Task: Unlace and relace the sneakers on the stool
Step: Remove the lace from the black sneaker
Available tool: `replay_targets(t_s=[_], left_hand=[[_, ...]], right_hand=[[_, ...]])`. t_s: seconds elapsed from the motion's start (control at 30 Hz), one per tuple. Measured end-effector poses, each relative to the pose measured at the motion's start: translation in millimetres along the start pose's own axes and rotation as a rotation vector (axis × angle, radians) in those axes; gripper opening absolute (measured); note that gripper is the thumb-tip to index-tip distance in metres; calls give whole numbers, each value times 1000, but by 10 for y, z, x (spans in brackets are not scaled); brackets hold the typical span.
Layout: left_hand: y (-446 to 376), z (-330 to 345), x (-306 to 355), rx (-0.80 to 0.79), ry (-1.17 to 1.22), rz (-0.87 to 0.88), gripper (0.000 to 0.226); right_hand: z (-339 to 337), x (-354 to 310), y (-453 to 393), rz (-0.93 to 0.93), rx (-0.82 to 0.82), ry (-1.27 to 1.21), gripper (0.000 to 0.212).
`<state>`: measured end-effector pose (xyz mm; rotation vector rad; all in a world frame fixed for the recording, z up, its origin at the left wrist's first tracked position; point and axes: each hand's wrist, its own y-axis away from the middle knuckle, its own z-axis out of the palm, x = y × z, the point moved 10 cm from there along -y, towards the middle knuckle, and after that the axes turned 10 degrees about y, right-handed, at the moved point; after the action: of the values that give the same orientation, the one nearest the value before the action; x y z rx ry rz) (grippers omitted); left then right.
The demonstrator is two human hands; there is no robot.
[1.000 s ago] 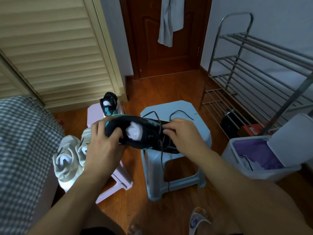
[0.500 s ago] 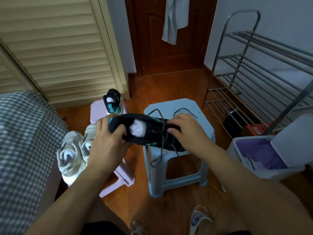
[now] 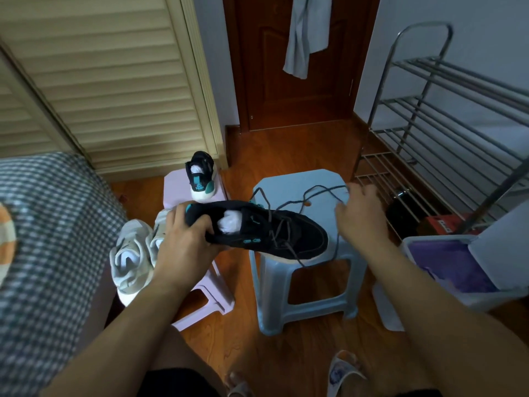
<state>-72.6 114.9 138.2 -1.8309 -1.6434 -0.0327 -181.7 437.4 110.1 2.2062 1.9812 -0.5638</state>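
Holding the black sneaker [image 3: 257,230] by its heel, my left hand [image 3: 183,245] has fingers and thumb curled round the collar, keeping the shoe above the near edge of the pale blue stool [image 3: 303,196], toe pointing toward my right hand [image 3: 360,216]. That right hand is out beyond the toe, over the stool's far corner, fingers loosely curled with the dark lace [image 3: 315,196] running up to them; it looks like a pinch on the lace, though the exact contact is too small to be sure of. The lace loops slack across the stool top between my hands, and another strand hangs down past the stool's front edge. White paper stuffing [image 3: 229,224] shows in the shoe's mouth, just beside my left thumb.

I judge this to be the unlacing step: lace being drawn out of the eyelets, several crossings still threaded. Next I need a steady pull away from the shoe while the left hand braces the heel, then a regrip closer to the eyelets.

Beyond my left hand, the matching sneaker [image 3: 200,179] stands on a pink stool [image 3: 177,187]; a white pair [image 3: 134,253] lies beside my left wrist.
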Motion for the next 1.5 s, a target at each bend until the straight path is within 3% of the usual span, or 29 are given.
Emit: replay_targets(t_s=[0.07, 0.17, 0.27, 0.33, 0.43, 0.5, 0.57, 0.63, 0.7, 0.8, 0.93, 1.03, 1.13, 1.27, 1.33, 1.5], left_hand=[[-12, 3, 28, 6, 7, 4, 41], [-1, 12, 174, -4, 19, 70, 38], [31, 34, 277, -38, 18, 119, 37], [52, 46, 286, -57, 36, 128, 36], [85, 23, 278, -52, 73, 134, 38], [82, 13, 261, -34, 55, 121, 38], [59, 22, 233, -16, 31, 83, 37], [35, 53, 232, -1, 9, 55, 38], [4, 61, 269, 32, -13, 32, 38], [-24, 66, 424, 94, -88, 49, 34], [-19, 125, 376, 103, -62, -14, 36], [-60, 78, 65, 111, 33, -180, 38], [-72, 71, 26, 107, 21, -199, 39], [-36, 114, -78, 111, 27, -341, 41], [-38, 135, -277, 83, 71, -472, 40], [15, 93, -676, 43, 86, -638, 39]], right_hand=[[-3, -470, 222, -227, 16, -54, 45], [94, -912, 451, -522, -42, -68, 35], [84, -923, 427, -644, -17, -10, 20], [-41, -672, 223, -464, 27, -59, 20], [-277, 66, -138, -25, 129, -90, 21], [-279, 185, -159, 12, 62, 50, 27], [-185, -28, -27, -83, -13, 75, 37], [-119, -332, 244, -128, -70, -90, 23], [105, -545, 515, -97, -256, -238, 36], [318, -537, 676, 53, -378, -437, 34], [393, -463, 663, 245, -494, -961, 22], [501, -549, 738, 371, -835, -1383, 19], [379, -653, 757, 265, -966, -1456, 17], [104, -846, 765, -128, -700, -1184, 14], [18, -849, 743, -139, -653, -1318, 15], [-181, -598, 561, 74, -721, -1802, 34]])
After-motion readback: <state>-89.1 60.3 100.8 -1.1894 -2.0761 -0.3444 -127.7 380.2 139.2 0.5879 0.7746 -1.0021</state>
